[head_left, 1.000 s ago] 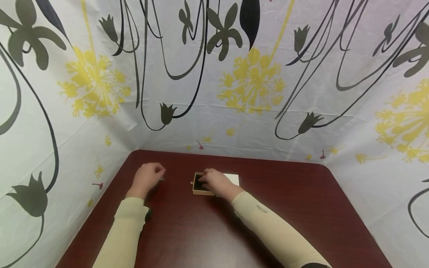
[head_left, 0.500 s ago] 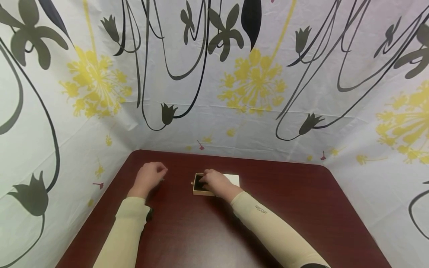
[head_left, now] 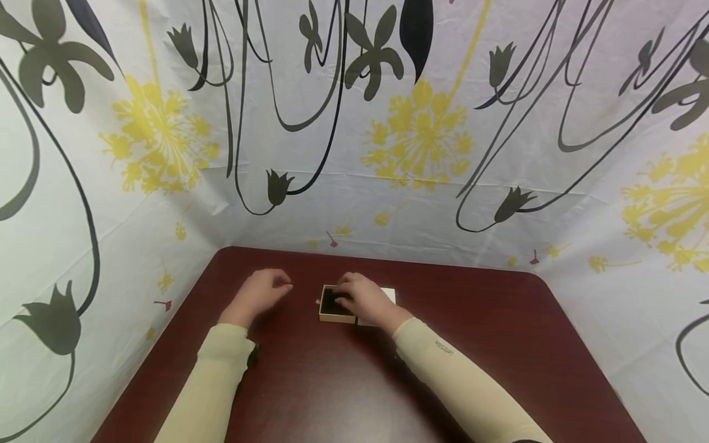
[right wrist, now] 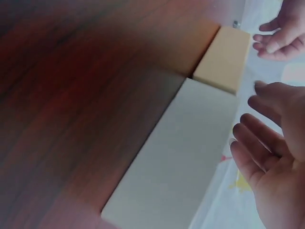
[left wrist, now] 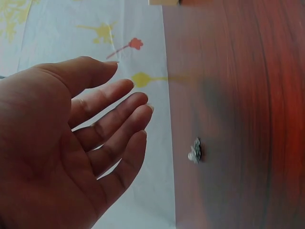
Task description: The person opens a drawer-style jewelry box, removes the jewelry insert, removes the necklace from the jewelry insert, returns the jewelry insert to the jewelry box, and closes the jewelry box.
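Observation:
My left hand [head_left: 259, 296] hovers over the left part of the table, fingers loosely bent and holding nothing. In the left wrist view, a small silvery ornament with a pearl-like bead [left wrist: 195, 151] lies on the table beside that hand; the hand hides it in the head view. My right hand [head_left: 367, 300] is over a small pull-out box, its relaxed fingers above the dark-lined drawer [head_left: 336, 319]. The drawer is cream-gold outside and has a little tab on its left end. It sticks out of a white sleeve [right wrist: 174, 152], which my right hand partly covers in the head view.
The dark red, glossy table [head_left: 310, 381] has rounded far corners. White fabric with grey and yellow flower prints [head_left: 321, 209] hangs close behind it and along both sides.
My left hand has shifted right and spread its fingers a little, away from the small silvery ornament. My right hand has drawn slightly up and right, baring more of the drawer's dark inside.

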`<action>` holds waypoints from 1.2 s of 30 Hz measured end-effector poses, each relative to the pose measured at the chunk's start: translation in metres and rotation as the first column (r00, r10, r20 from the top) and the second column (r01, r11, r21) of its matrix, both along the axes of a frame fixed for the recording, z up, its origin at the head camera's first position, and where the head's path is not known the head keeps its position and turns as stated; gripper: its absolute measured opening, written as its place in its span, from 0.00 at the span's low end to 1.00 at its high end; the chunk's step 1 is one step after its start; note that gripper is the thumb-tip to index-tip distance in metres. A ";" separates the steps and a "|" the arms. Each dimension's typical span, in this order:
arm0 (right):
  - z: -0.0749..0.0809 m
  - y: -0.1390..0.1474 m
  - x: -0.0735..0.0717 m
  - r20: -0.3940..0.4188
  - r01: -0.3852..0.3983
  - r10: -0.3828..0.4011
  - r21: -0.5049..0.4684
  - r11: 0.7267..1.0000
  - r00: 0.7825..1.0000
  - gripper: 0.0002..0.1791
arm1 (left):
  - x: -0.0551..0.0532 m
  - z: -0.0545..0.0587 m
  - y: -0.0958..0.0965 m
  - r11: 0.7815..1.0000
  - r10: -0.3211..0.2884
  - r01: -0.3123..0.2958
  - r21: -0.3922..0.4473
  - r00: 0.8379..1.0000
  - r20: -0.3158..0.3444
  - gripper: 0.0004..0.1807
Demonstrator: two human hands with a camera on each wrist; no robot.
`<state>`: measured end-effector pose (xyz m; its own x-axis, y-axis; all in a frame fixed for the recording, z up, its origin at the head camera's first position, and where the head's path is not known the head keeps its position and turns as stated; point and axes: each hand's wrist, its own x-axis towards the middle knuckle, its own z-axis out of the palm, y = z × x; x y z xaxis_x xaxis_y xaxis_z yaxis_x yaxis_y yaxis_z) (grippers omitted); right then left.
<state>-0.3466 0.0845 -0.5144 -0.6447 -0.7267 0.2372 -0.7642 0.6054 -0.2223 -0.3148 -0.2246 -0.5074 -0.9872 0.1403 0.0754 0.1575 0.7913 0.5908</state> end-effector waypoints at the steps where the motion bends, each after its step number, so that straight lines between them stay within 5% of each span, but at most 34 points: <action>1: 0.001 0.004 0.000 0.003 0.008 -0.008 -0.016 1.000 1.000 0.15 | 0.000 0.000 0.002 1.000 -0.008 0.008 0.000 1.000 0.002 0.09; 9: 0.004 0.038 0.004 0.058 0.076 -0.074 -0.032 0.997 0.996 0.23 | 0.001 0.006 0.013 0.997 -0.068 0.068 0.020 0.998 0.008 0.09; 19: -0.001 0.069 0.006 -0.003 0.093 -0.093 0.001 0.996 0.996 0.37 | -0.005 0.002 0.029 0.992 -0.126 0.125 0.031 0.992 0.030 0.11; 36: -0.009 0.087 0.010 0.078 0.055 -0.060 0.062 0.997 0.995 0.36 | -0.008 -0.009 0.047 0.988 -0.153 0.152 0.024 0.985 0.073 0.09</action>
<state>-0.3367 0.1711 -0.5235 -0.7009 -0.6994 0.1402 -0.7091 0.6619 -0.2432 -0.3223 -0.1775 -0.5168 -0.9573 0.2889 0.0062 0.2304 0.7502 0.6198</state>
